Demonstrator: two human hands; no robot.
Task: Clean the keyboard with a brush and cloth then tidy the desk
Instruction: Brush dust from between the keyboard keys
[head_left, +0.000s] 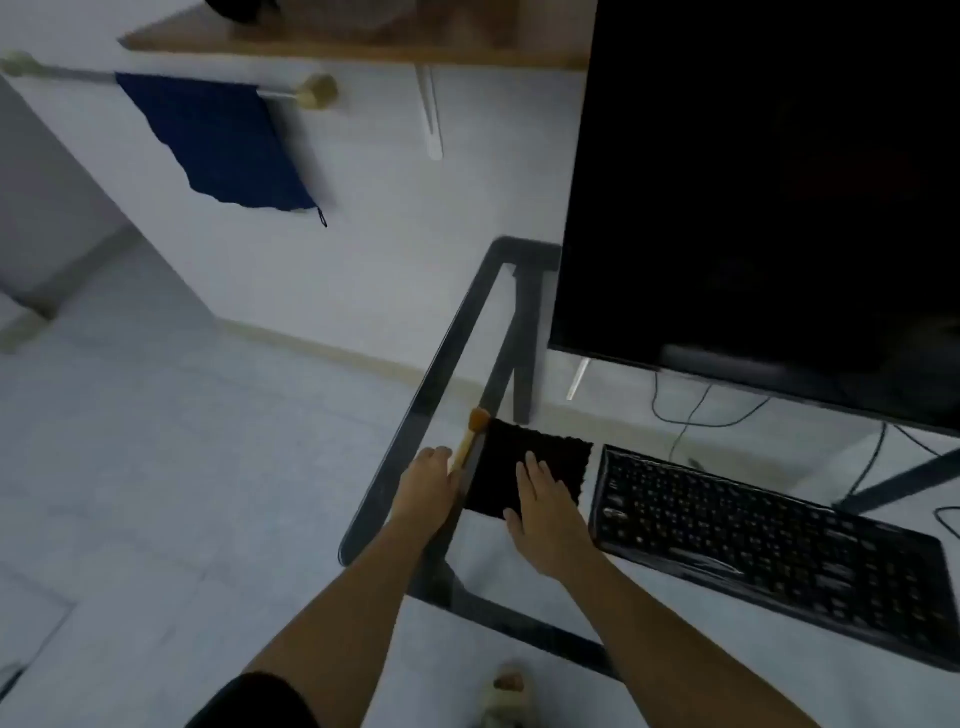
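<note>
A black keyboard (769, 545) lies on the glass desk (410, 441), to the right of a black cloth (524, 462). My right hand (545, 504) rests flat on the cloth's near edge, fingers spread. A small brush (470, 439) with a pale handle and orange bristles lies along the desk's left edge beside the cloth. My left hand (428, 486) is at the brush's handle end; the image is blurred and I cannot tell whether its fingers grip the handle.
A large dark monitor (769, 192) stands behind the keyboard, with cables (691, 410) trailing below it. A blue towel (223, 140) hangs on a wall rail at the left, under a wooden shelf (353, 47). My sandalled foot (506, 696) shows through the glass.
</note>
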